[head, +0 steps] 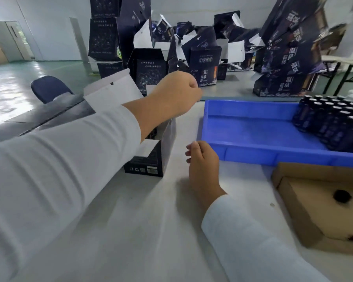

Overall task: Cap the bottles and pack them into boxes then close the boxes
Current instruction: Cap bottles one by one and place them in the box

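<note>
A dark printed box [151, 159] stands open on the white table, its white lid flap [112, 88] raised behind my left forearm. My left hand [175, 94] hovers above the box with its fingers curled into a fist; nothing shows in it. On the table to the right of the box rests my right hand [202, 165], fingers loosely curled and holding nothing. Just beyond it lies a blue tray [253, 129], and several dark capped bottles [334, 123] stand packed in the tray's right end.
A shallow cardboard tray [306, 216] at the right holds a black cap [342, 196]. Many dark boxes [206, 64], some open, are piled at the back, with tall leaning stacks [289, 53] on the right. A blue chair [49, 88] stands at the left.
</note>
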